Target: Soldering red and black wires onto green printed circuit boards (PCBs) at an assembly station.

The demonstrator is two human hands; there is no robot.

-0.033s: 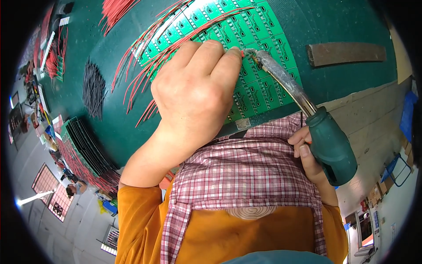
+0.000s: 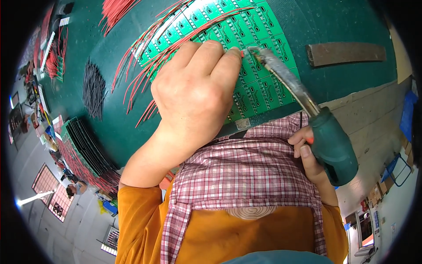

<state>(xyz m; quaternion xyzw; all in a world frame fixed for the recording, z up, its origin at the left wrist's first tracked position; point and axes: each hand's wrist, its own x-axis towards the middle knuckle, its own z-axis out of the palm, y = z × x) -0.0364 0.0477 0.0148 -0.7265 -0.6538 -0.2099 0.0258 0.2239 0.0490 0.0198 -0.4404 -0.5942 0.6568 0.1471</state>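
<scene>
My left hand [image 2: 193,88] is closed above a panel of green circuit boards [image 2: 268,94], its knuckles up. At its fingertips pokes out the short end of a red wire; the grip itself is hidden under the hand. My right hand [image 2: 310,156] is wrapped round the dark green handle of a soldering iron [image 2: 336,147], which covers part of the fingers. The iron's metal shaft slants up and left. Its tip lies over the panel, close beside the fingertips of my left hand. Several long red wires [image 2: 145,72] lie across the panel's left part.
A brown bar [image 2: 347,53] lies on the green table [image 2: 316,83] at right. To the left are a bundle of black wires [image 2: 93,90] and a stack of boards with red wires [image 2: 81,141]. More red wires [image 2: 115,11] lie at the far edge.
The soldering iron has shifted very slightly to the right at its tip and handle. My left hand stays where it was.
</scene>
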